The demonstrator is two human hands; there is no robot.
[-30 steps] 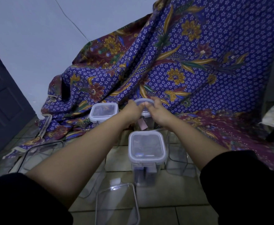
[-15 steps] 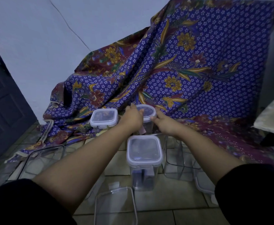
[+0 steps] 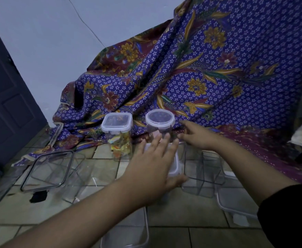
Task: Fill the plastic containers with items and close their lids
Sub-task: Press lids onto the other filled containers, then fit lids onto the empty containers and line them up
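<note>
A round lidded container (image 3: 160, 120) with items inside stands at the back, beside a square lidded container (image 3: 117, 123) holding colourful packets. My left hand (image 3: 155, 163) hovers flat with spread fingers over a third lidded container (image 3: 175, 167), mostly hiding it. My right hand (image 3: 196, 136) is open just right of the round container, holding nothing. An empty clear container (image 3: 203, 176) stands under my right wrist.
An empty open container (image 3: 48, 169) lies at the left and another (image 3: 128, 235) near the bottom edge. A loose lid (image 3: 236, 201) lies at the right. A patterned blue cloth (image 3: 209, 72) drapes behind. A dark door (image 3: 7, 97) is at the left.
Both hands have let go of the round container's lid and drawn back. My left hand has come down over the nearer lidded container; my right hand has moved off to the right.
</note>
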